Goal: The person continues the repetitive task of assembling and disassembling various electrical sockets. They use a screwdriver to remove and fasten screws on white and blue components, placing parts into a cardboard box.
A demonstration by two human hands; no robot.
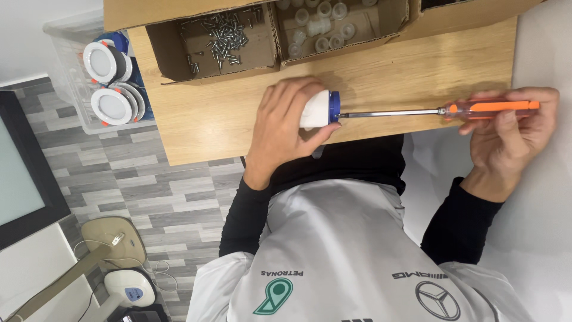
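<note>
Gripping white lamp housing (pixel 316 110) with blue end: left hand (pixel 283 128), fingers wrapped round it, above counter (pixel 381 77) edge. Right hand (pixel 512 131) at 3 o'clock, fingers closed on orange-handled screwdriver (pixel 441 110), tip at blue end. Screw apparently mid-drive. Box of screws (pixel 217 39) at 11 o'clock; finished lamps (pixel 110 83) at 9 o'clock.

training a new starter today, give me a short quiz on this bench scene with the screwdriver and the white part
1. True or false: the left hand grips the white plastic housing with a blue end ring.
2. Which hand holds the orange-handled steel screwdriver?
A. left hand
B. right hand
C. neither
3. Fill in: the open cardboard box at the back of the light wooden table holds loose metal ____.

Key: 1 true; 2 B; 3 screws
</note>
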